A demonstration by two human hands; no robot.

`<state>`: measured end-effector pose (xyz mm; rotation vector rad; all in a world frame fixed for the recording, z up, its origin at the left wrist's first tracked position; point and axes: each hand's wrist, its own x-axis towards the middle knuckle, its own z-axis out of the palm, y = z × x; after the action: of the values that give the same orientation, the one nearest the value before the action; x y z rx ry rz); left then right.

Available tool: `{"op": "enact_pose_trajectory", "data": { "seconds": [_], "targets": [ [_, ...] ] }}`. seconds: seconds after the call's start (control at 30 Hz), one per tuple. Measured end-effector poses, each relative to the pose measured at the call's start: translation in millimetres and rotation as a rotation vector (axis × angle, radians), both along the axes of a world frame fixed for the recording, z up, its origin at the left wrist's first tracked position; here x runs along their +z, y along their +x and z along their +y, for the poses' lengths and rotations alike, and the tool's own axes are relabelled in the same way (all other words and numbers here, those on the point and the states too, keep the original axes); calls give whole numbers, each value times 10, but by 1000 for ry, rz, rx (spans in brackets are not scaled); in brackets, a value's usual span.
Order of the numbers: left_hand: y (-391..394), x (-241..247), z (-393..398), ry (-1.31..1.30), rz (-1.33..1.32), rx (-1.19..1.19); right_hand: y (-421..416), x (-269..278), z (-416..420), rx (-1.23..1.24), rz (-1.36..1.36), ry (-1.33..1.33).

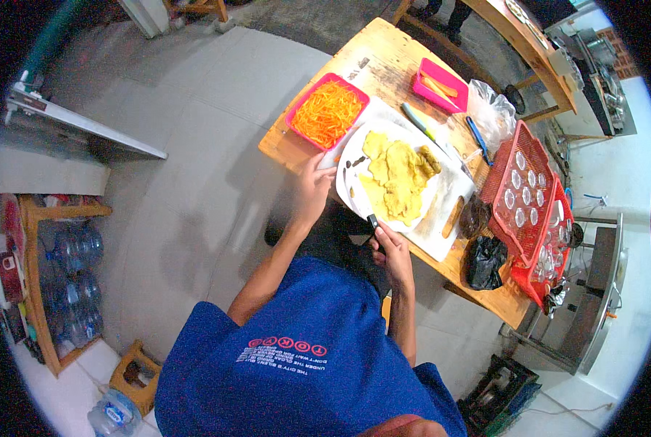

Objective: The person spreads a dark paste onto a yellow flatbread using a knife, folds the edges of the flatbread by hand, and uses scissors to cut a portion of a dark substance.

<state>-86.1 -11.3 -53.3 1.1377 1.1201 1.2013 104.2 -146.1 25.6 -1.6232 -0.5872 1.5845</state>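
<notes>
A white plate (427,202) carries an uneven mass of soft yellow food (402,177), with a few dark bits near its left rim. My left hand (313,191) grips that left rim, its fingers partly hidden. In my right hand (394,250) is the black handle of a kitchen knife (360,198); the blade lies low over the near left part of the plate, beside the food. Beneath the plate is a white cutting board (439,246). Next to the plate's far left side stands a pink basket (289,119) of shredded carrot (328,113).
On the wooden table (380,41) are a pink basket (422,66) with carrot pieces, a second knife (417,121), a blue-handled peeler (478,141), and a clear plastic bag (490,112). A black bag (485,263) and red baskets (514,218) with glassware occupy the right end.
</notes>
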Motion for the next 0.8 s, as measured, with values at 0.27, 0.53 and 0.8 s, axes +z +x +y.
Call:
{"op": "enact_pose_trajectory", "data": {
  "seconds": [0.27,0.53,0.8],
  "targets": [
    [33,234,-82,85,220,133,386,140,-321,-175,-57,111],
    [420,681,253,413,501,-63,900,-91,-663,-305,-436,250],
    [725,839,752,416,529,-237,1174,-36,-432,-10,-848,503]
  ]
}}
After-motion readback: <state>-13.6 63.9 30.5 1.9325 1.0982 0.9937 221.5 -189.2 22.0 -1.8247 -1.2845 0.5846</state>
